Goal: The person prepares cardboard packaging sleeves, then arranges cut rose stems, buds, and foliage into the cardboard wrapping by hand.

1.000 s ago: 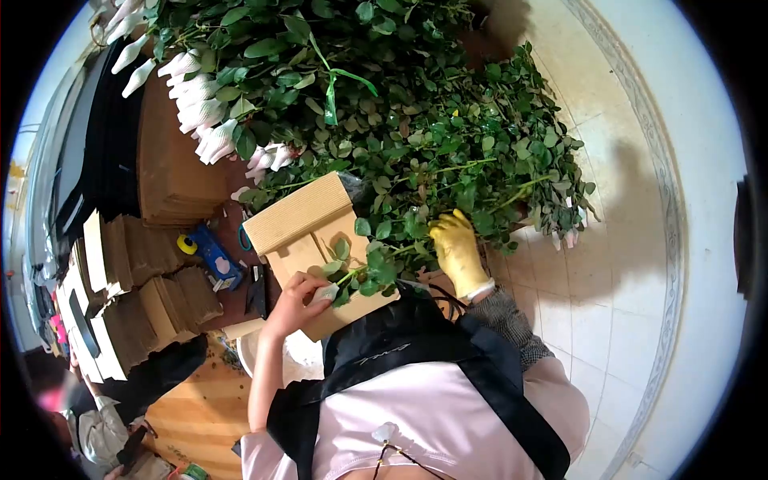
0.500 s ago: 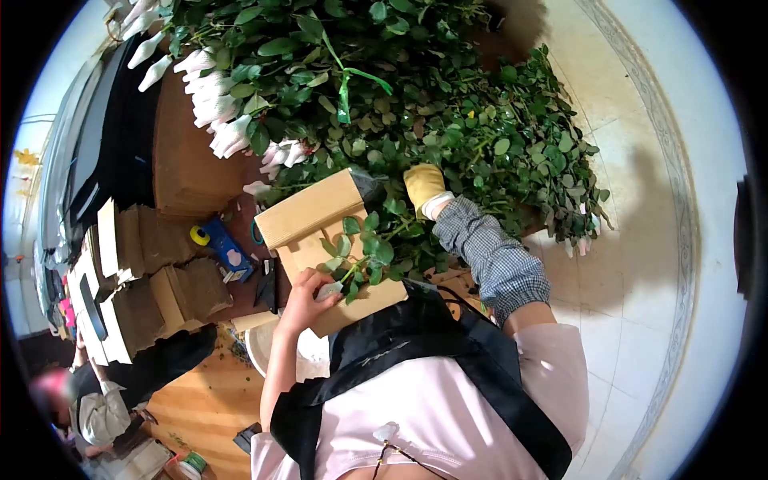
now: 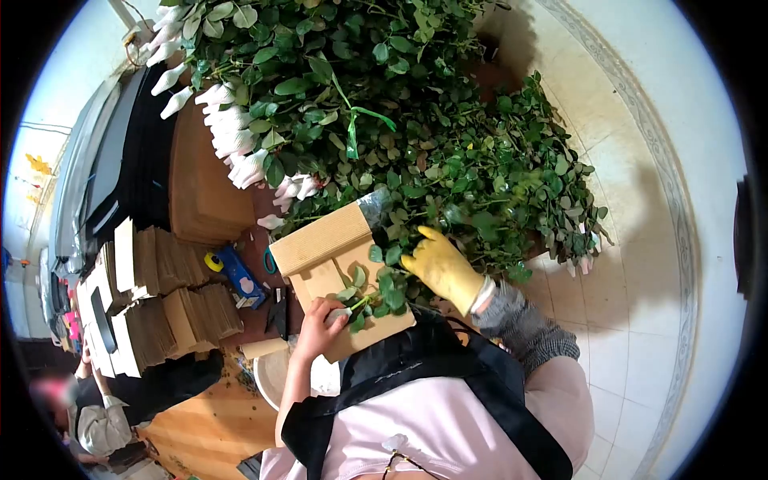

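My left hand (image 3: 321, 326) is closed around a rose head in a white net sleeve (image 3: 338, 317), over a cardboard sheet (image 3: 320, 276) with a corrugated flap. The rose's leafy stem (image 3: 374, 302) points right across the cardboard. My right hand (image 3: 442, 270), in a yellow glove, is just right of the cardboard, at the near edge of the leafy rose pile (image 3: 472, 176). Its index finger and thumb are apart, and nothing shows between them. More white-sleeved rose heads (image 3: 234, 142) stick out at the pile's left side.
Stacks of folded cardboard (image 3: 172, 320) stand at the left, with a blue box (image 3: 240, 276), a yellow tape measure (image 3: 214, 262) and a black tool (image 3: 277, 314) nearby. A white bucket (image 3: 274, 376) is below the table edge. Another person (image 3: 104, 428) is at the lower left.
My right hand has swung off the leaves, back toward my body and right of the cardboard, its fingers now visible. My left hand keeps the rose. The view has shifted slightly.
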### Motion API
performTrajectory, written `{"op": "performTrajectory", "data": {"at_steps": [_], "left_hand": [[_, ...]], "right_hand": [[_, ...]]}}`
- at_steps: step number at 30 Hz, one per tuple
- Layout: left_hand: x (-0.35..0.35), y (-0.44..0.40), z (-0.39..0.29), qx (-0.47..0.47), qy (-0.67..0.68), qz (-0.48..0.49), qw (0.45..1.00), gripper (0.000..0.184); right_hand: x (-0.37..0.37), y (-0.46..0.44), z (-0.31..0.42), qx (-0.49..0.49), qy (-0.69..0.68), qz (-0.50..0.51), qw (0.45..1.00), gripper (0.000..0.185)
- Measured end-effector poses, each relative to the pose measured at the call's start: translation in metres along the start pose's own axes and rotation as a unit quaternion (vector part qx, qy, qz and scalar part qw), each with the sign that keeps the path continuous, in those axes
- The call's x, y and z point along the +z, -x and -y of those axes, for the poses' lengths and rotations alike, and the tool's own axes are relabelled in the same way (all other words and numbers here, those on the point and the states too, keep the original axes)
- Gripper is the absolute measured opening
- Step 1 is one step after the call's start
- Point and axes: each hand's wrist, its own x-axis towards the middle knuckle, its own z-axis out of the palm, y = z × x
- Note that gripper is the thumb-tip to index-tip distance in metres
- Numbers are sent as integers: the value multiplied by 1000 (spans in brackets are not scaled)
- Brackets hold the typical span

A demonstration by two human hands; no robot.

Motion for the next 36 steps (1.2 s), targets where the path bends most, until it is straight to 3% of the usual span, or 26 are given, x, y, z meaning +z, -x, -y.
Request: {"op": "performTrajectory", "data": {"at_steps": [3,7,9,10,12,13,14,16,18,20,21,22,23,26,27,28,29,30,32,34,35,36], "left_hand": [[0,-1,-1,-18,21,3,1000,23],[1,-1,-3,-42,-12,17,999,30],[0,0,-8,-27,-24,13,999,30],[-1,-3,-9,-14,-38,8,999,31],[-2,-2,-9,0,-39,4,999,29],[-3,-4,-7,-34,-28,24,999,29],[-4,-7,-4,-68,-17,44,997,29],[-5,-10,11,-75,43,39,996,26],[-5,-5,15,-84,102,31,991,24],[-1,-3,6,11,-24,24,999,24],[-1,-2,-2,9,-32,18,999,24],[-1,-2,-2,6,-32,12,999,24],[-1,-2,-1,-6,-30,20,999,26],[4,-2,8,-1,-27,7,1000,27],[4,-1,4,-3,-28,-4,1000,27],[4,-1,0,-3,-29,-16,999,26],[5,-2,-1,-7,-26,-23,999,26],[4,-2,-2,-4,-22,-26,999,26],[6,0,0,-3,-13,-30,999,25],[7,0,4,-3,-7,-26,1000,25],[8,-1,5,-3,-3,-28,1000,25],[7,-2,4,-5,-21,-26,999,24]], "right_hand": [[0,23,20,39,-25,-15,999,10],[69,29,9,85,-92,-94,988,10],[90,29,-1,64,-121,-216,967,13],[87,27,-5,43,-91,-198,975,16],[79,30,-20,20,-183,-140,973,18],[61,27,-31,10,-213,-84,973,27],[21,21,-33,74,-262,18,962,39],[-7,12,-56,54,-388,36,919,52],[-41,-16,-79,20,-377,-10,926,57],[-80,-61,-94,15,-317,-162,934,56],[-105,-90,-103,20,-323,-203,924,53],[-142,-116,-102,-40,-275,-349,895,44],[-174,-146,-111,-57,-226,-428,873,38],[-263,-241,-152,-32,-120,-581,804,30],[-285,-277,-178,3,26,-625,780,26],[-305,-293,-182,-4,110,-647,755,25],[-306,-323,-207,57,202,-588,781,42],[-292,-361,-242,55,253,-579,773,27],[-303,-382,-233,233,166,-290,913,21],[-310,-361,-218,157,73,-485,857,19],[-326,-329,-179,153,-65,-552,817,18],[-329,-328,-196,123,136,-635,750,18]]}}
